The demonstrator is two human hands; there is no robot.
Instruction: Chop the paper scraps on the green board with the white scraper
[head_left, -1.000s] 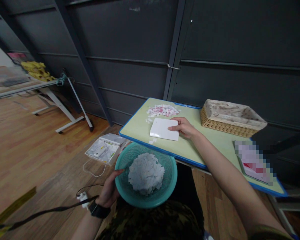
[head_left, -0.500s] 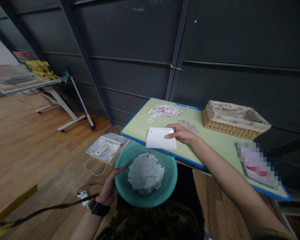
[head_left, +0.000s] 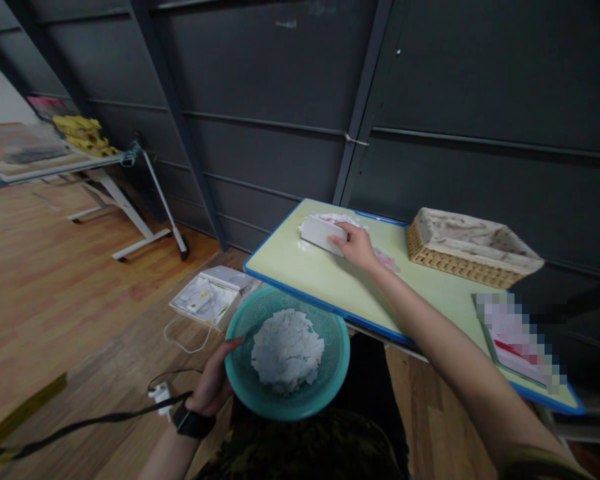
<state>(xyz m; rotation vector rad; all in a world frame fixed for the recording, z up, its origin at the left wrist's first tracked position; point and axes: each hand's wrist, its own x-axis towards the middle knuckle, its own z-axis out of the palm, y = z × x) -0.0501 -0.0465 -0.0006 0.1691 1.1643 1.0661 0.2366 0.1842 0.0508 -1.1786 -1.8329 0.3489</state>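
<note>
My left hand (head_left: 211, 385) grips the near-left rim of a teal basket (head_left: 285, 393) held below the table's front edge; a heap of white paper scraps (head_left: 286, 350) lies in it. My right hand (head_left: 356, 245) reaches across the pale green table (head_left: 330, 280) and holds a white flat scraper (head_left: 320, 235) on edge against a pile of pink and white paper scraps (head_left: 340, 220) at the far left corner. A few pink scraps (head_left: 387, 261) lie just right of that hand.
A wicker basket (head_left: 467, 250) stands at the table's back right, a blurred booklet (head_left: 517, 337) near the right front corner. On the wooden floor lie a white box with a cable (head_left: 207, 300) and a black cord (head_left: 80, 420). Another white-legged table (head_left: 95, 173) stands far left.
My right hand has carried the white scraper from the table's front edge back to the pink and white scrap pile. The teal basket stays in my left hand, barely moved.
</note>
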